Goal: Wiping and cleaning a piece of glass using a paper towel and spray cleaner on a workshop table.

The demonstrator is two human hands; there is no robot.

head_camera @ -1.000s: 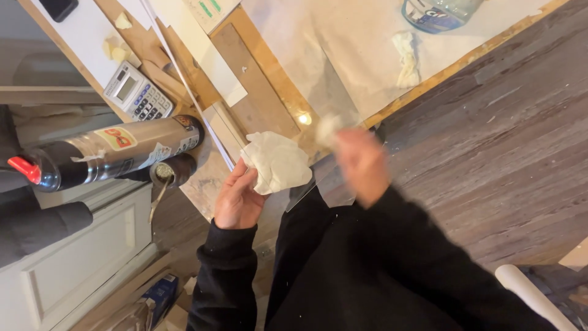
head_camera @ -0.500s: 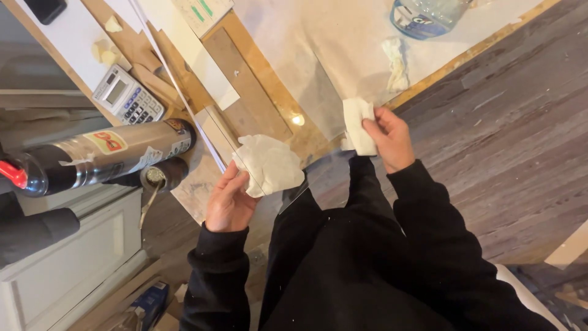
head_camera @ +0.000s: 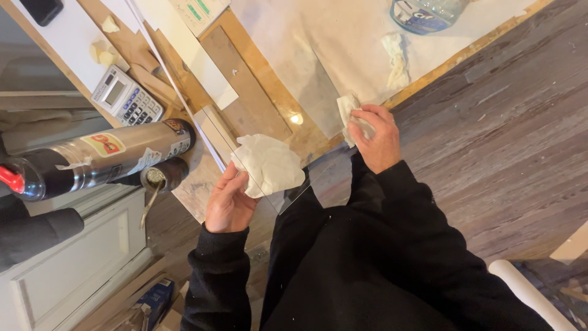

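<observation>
Moved since the earlier frames: right hand shifted from beside the body toward the surface edge, now pressed flat against the upper edge of a clear glass pane. Fingers curled tightly around a small folded white cloth, knuckles up, wrist bent slightly, black sleeve running back toward the chest. Left hand held in about the same place as before, palm turned inward, thumb and fingers pinched on the lower left edge of the pane, with a larger crumpled white cloth trapped between fingers and glass. Forearm raised from below, elbow tucked close to the body. Pane held between both hands in front of the torso, tilted, partly over the surface edge and partly over the wooden floor. Positioned left of the left hand: steel flask lying on its side, grey calculator just above it. Lying farther up the surface: crumpled white rag and clear plastic bottle, well apart from both hands.
</observation>
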